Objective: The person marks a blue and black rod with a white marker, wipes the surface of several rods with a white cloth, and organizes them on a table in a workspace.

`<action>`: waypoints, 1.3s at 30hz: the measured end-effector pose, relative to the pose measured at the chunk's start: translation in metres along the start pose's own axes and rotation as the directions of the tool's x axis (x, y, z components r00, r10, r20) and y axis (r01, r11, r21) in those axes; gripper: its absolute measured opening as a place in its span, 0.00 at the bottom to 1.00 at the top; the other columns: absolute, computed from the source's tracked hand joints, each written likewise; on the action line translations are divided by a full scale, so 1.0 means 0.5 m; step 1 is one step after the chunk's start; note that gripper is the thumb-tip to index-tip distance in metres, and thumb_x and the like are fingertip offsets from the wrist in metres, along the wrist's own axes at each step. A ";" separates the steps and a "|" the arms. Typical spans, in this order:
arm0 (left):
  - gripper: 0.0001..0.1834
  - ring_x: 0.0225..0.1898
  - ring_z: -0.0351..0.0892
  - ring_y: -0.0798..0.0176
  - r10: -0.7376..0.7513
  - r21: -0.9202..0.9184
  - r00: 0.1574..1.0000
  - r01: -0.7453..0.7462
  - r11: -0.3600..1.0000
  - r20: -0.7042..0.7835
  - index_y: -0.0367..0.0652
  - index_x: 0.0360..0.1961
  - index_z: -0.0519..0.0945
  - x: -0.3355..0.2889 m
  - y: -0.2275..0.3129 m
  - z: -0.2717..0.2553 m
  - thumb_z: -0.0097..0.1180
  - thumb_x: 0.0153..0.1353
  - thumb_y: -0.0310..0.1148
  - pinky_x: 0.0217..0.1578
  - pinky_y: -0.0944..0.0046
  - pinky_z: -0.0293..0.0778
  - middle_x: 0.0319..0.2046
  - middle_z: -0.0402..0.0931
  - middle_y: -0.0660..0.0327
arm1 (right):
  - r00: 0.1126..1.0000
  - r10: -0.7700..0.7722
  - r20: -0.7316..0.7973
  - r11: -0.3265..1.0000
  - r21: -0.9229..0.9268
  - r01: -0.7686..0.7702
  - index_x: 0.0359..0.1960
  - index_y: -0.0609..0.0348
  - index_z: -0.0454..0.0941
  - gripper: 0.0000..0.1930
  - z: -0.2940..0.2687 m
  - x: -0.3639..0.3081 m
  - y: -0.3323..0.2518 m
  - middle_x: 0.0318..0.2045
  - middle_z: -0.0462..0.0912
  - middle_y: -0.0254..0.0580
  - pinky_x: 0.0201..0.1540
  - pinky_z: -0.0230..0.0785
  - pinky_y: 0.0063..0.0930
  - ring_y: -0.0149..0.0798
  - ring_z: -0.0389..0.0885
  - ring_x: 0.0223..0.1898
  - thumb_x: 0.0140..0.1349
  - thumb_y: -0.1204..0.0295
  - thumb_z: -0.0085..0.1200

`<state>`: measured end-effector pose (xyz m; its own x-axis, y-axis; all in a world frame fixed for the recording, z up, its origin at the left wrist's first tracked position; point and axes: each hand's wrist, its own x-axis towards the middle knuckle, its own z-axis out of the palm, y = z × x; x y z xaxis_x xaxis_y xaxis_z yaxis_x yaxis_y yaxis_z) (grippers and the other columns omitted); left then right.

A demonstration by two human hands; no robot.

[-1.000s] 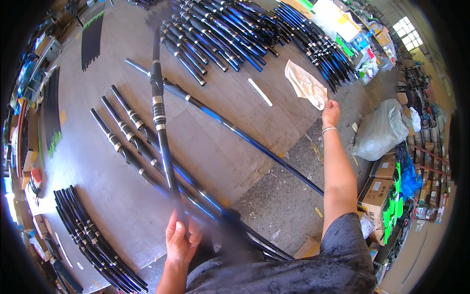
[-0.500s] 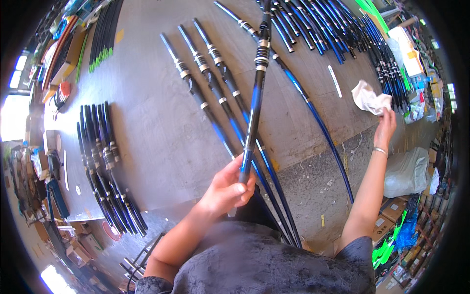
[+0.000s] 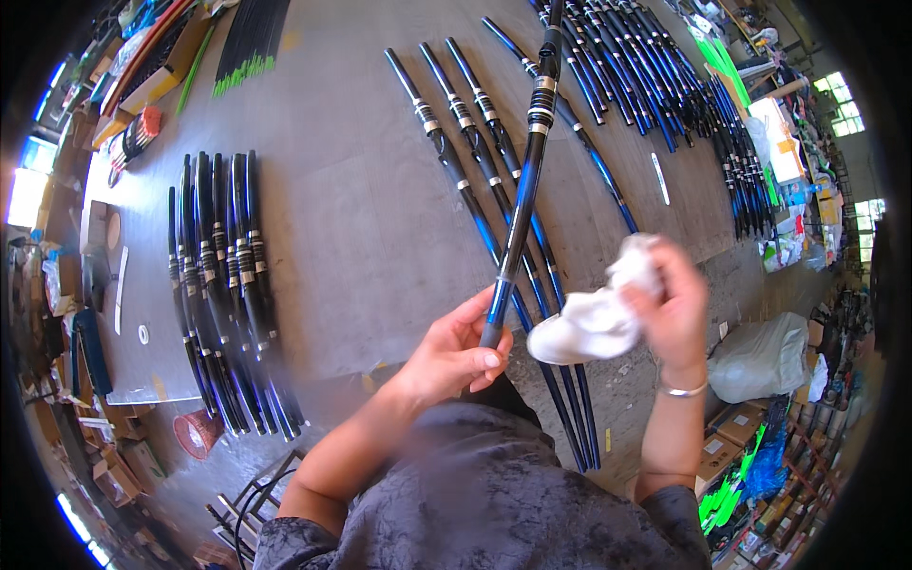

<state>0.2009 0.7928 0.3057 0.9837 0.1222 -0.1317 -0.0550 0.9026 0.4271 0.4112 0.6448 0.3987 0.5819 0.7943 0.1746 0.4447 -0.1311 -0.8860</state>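
"Can you read any words or numbers?"
"No, none at all."
"Not even on the long rod [image 3: 520, 226]?"
"No. I can't make out any letters there."
"What about the brown box [image 3: 719, 454] and the thin white strip [image 3: 660, 179]?"
"They look too small and fuzzy. I can't read anything on them."
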 end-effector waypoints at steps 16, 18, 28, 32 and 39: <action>0.47 0.21 0.70 0.70 0.058 0.031 0.997 -0.057 0.998 -0.048 0.42 0.69 0.56 -0.065 0.023 0.002 0.70 0.51 0.32 0.15 0.74 0.64 0.27 0.70 0.60 | 0.854 -0.374 0.361 0.761 -0.406 0.505 0.45 0.57 0.82 0.18 0.197 -0.013 -0.085 0.34 0.76 0.41 0.33 0.73 0.31 0.40 0.77 0.33 0.50 0.80 0.57; 0.47 0.21 0.70 0.71 0.064 0.038 0.996 -0.062 0.997 -0.057 0.42 0.68 0.56 -0.064 0.024 0.003 0.70 0.51 0.32 0.15 0.74 0.64 0.27 0.70 0.60 | 0.847 -0.381 0.370 0.743 -0.423 0.519 0.45 0.57 0.82 0.18 0.200 -0.018 -0.087 0.34 0.76 0.41 0.33 0.73 0.30 0.40 0.77 0.33 0.50 0.79 0.58; 0.45 0.21 0.68 0.71 0.061 0.033 0.998 -0.060 0.998 -0.026 0.40 0.67 0.57 -0.060 0.018 0.007 0.69 0.52 0.32 0.15 0.74 0.64 0.25 0.69 0.61 | 0.839 -0.382 0.387 0.749 -0.402 0.527 0.44 0.57 0.82 0.17 0.190 -0.023 -0.086 0.34 0.76 0.40 0.34 0.73 0.31 0.40 0.77 0.34 0.49 0.79 0.58; 0.45 0.21 0.69 0.71 0.050 0.025 0.998 -0.050 0.998 -0.027 0.40 0.67 0.58 -0.055 0.017 0.016 0.69 0.52 0.32 0.15 0.74 0.64 0.25 0.69 0.61 | 0.857 -0.375 0.353 0.779 -0.381 0.498 0.44 0.57 0.82 0.17 0.178 -0.014 -0.087 0.34 0.77 0.40 0.35 0.73 0.31 0.41 0.78 0.34 0.50 0.79 0.58; 0.47 0.20 0.69 0.70 0.026 0.026 1.000 -0.025 0.999 -0.004 0.41 0.69 0.55 -0.050 0.010 0.019 0.69 0.52 0.32 0.16 0.73 0.65 0.26 0.70 0.60 | 0.891 -0.314 0.329 0.870 -0.276 0.408 0.42 0.58 0.83 0.14 0.152 -0.011 -0.075 0.34 0.77 0.41 0.37 0.73 0.30 0.41 0.78 0.35 0.53 0.81 0.55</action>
<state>0.1776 0.7904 0.3196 0.9814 0.1468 -0.1240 -0.0756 0.8882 0.4531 0.3395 0.6902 0.3983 0.1554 0.9437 0.2922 0.8126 0.0461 -0.5810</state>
